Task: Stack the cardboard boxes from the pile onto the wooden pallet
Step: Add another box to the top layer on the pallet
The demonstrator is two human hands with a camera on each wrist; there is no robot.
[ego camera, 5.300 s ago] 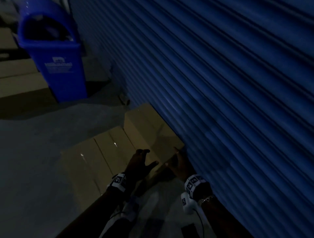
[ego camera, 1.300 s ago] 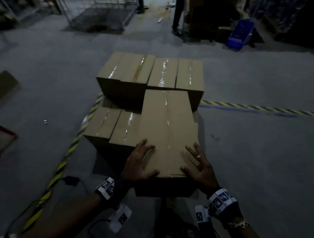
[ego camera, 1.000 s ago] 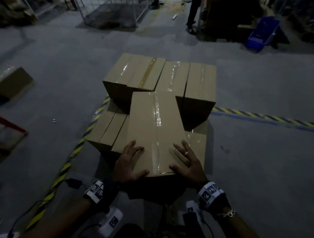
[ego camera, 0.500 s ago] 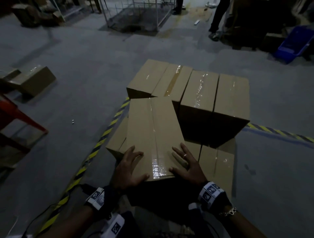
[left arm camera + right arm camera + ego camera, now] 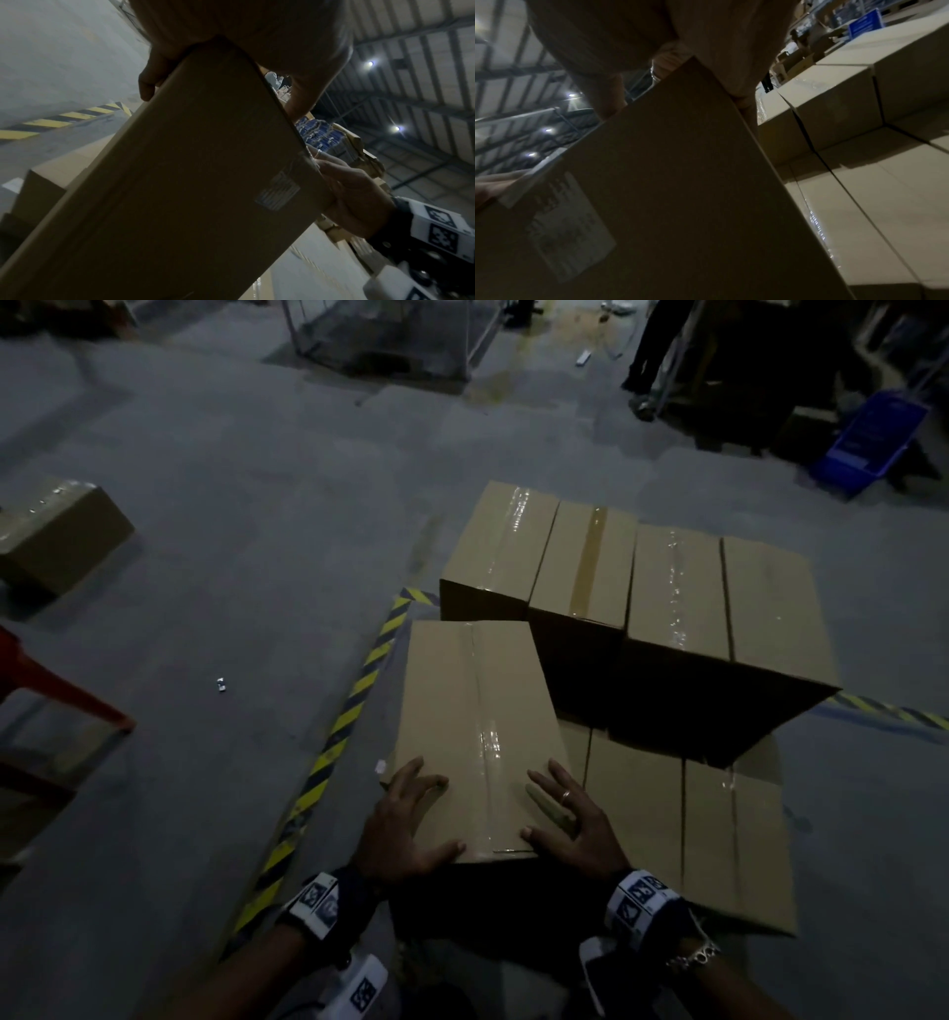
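Observation:
I hold a taped brown cardboard box [image 5: 477, 726] by its near end, over the front left of the stack. My left hand [image 5: 405, 819] wraps its near left corner, fingers over the side edge and thumb on top. My right hand [image 5: 570, 819] grips the near right corner with fingers spread on the lid. The left wrist view shows the box's labelled near face [image 5: 192, 182] and the right hand [image 5: 347, 192] at its edge. Stacked boxes form a low front layer [image 5: 683, 829] and a taller back row [image 5: 667, 588]. The pallet is hidden under them.
Yellow-black floor tape [image 5: 328, 752] runs along the stack's left side. A loose box [image 5: 56, 536] and a red frame [image 5: 51, 690] stand at the left. Farther back are a wire cage cart [image 5: 390, 336], a person's legs [image 5: 652, 346] and a blue crate [image 5: 868, 439].
I took the box from the pile by the blue shutter and carried it to the stack. Over the last second it has shifted left across the front layer, both hands still holding it.

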